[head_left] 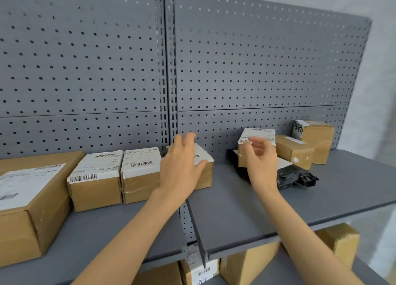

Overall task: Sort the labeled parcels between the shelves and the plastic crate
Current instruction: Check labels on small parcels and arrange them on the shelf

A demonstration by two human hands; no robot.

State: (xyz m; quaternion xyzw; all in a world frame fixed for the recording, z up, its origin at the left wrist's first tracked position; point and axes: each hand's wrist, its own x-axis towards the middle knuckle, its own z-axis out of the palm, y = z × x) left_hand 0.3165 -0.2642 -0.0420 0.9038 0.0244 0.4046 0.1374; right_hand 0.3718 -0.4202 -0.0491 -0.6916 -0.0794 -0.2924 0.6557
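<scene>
I count seven parcels on the upper shelf (pixel 246 212). Four stand in a row on the left half: a big box (pixel 32 199) at the far left, a second box (pixel 96 182), a third (pixel 140 173) touching it, and a fourth (pixel 203 167) under my left hand (pixel 182 167). That hand lies across the fourth box with straight, spread fingers (pixel 188 139), thumb along its top edge, gripping nothing. On the right half I see three more boxes: one with a white label (pixel 257 137) behind my right hand (pixel 261 158), a small plain one (pixel 293 150), and a taller one (pixel 317 139) against the pegboard (pixel 257 59). My right hand hovers before the labeled box with fingers loosely curled, and I cannot tell whether they touch it. One crumpled black bag (pixel 295 176) lies beside that hand. Below, on the lower shelf (pixel 364 272), at least four more boxes show.
</scene>
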